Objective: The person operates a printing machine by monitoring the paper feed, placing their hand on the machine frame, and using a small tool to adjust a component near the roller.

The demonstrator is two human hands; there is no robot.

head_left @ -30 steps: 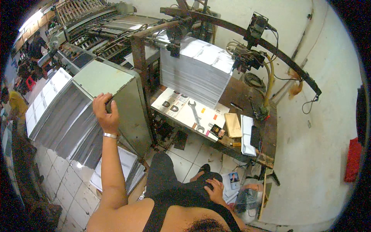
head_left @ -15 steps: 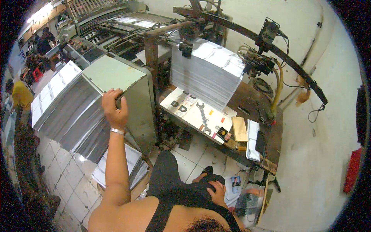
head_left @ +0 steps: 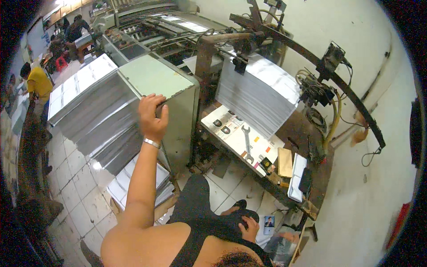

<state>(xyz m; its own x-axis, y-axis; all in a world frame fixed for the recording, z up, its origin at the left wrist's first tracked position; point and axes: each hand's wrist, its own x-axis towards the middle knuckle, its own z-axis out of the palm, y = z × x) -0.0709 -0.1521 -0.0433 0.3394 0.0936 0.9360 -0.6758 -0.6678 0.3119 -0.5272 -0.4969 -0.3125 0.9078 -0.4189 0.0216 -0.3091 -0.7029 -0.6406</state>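
My left hand [head_left: 153, 118] rests on the near edge of a pale green machine cabinet [head_left: 155, 78]. Its fingers bend over the top edge, the thumb is spread apart, and nothing is held. A silver bracelet circles that wrist. Beside the cabinet, to the left, stands a tall stack of printed paper sheets [head_left: 102, 118]. Low on my right side, my right hand [head_left: 249, 229] lies on my dark-clothed leg with fingers spread and nothing in them.
Right of the cabinet, a wooden table [head_left: 318, 178] bears another tall paper stack [head_left: 253, 93], a wrench [head_left: 247, 144] and a tan block [head_left: 285, 163]. A curved metal arm [head_left: 307, 53] arches above. More paper [head_left: 126, 184] lies low beside my left arm. A person in yellow [head_left: 40, 82] is at far left.
My view has turned somewhat, so the machine and table sit farther right and more of the person in yellow shows. Both hands stay on the cabinet edge and the leg.
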